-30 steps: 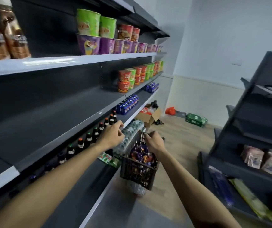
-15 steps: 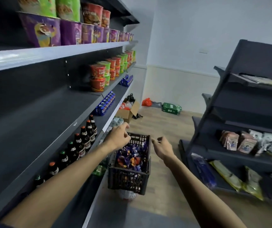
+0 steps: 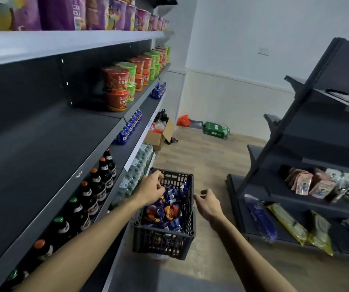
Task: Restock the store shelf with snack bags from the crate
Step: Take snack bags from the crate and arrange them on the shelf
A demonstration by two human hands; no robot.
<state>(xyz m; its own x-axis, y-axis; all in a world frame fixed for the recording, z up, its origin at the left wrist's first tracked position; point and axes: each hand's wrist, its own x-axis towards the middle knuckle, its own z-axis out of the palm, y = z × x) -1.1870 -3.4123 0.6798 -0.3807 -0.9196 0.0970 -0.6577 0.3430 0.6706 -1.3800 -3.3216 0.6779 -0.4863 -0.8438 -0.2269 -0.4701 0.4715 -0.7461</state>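
Shelving dominates the left side: a long dark grey metal shelf unit (image 3: pixel 49 148) with pale front edges, its middle level mostly bare. Purple cup noodle tubs (image 3: pixel 97 13) line the top level's front edge, and red and green noodle cups (image 3: pixel 125 85) are stacked at the far end of the middle level. Dark glass bottles with orange and green caps (image 3: pixel 89 197) stand in a row along the front edge of the next level down, with blue drink cans (image 3: pixel 130 128) farther along it. A second dark shelf rack (image 3: pixel 317 144) stands at the right, carrying flat packets.

Between the two racks, on the wood-patterned floor (image 3: pixel 209 163), sits a black slatted plastic crate (image 3: pixel 165 243), close against the base of the left shelving. Blue and orange snack bags (image 3: pixel 165 209) fill it.

The left hand (image 3: pixel 150 190) reaches over the crate's near-left corner, fingers curled down among the bags at the far end; whether it grips one I cannot tell. The right hand (image 3: pixel 208 204) hovers just beside the crate's right rim, fingers loosely curled and holding nothing.
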